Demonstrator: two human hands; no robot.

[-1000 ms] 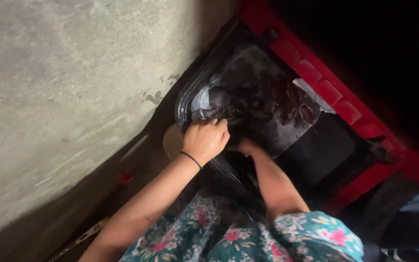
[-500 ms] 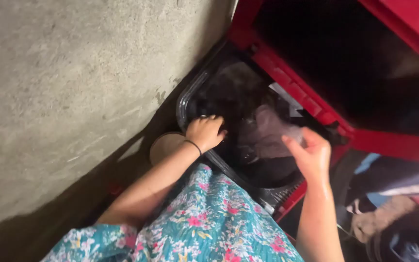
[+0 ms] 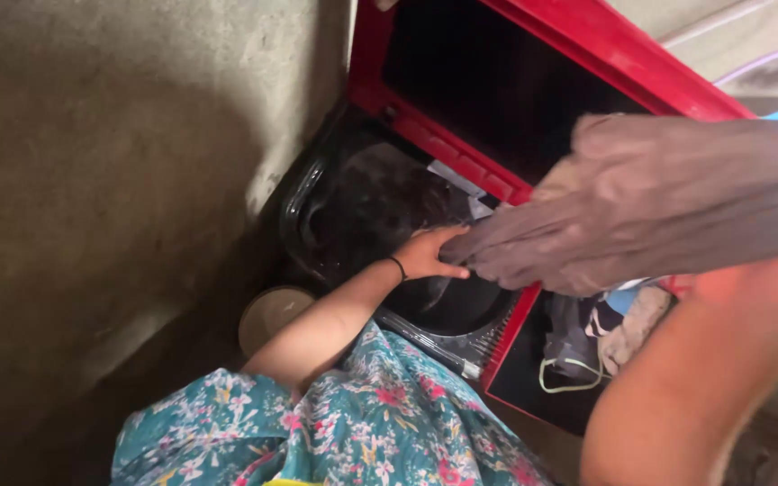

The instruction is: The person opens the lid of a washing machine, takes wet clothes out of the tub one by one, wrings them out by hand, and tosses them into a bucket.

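Head view: left hand (image 3: pixel 432 254) gripping grey-brown cloth (image 3: pixel 650 202) above dark tub (image 3: pixel 317 211); right hand's grip hidden.

Lighting: dim overall, warm cast. Brightest zone at 1–2 o'clock, where pale daylight falls on the wall beyond the red lid (image 3: pixel 587 45). Deep shadow covers the concrete wall (image 3: pixel 92 180) from 8 to 10 o'clock and fills the washing tub (image 3: pixel 353 207) — its interior reads near black, with faint glints on the rim. Focus: the grey-brown cloth (image 3: pixel 659 207) at 3 o'clock is soft with motion blur; the forearm at 4–5 o'clock is out of focus, close to the lens. Floral dress (image 3: pixel 362 423) at 6 o'clock moderately sharp.
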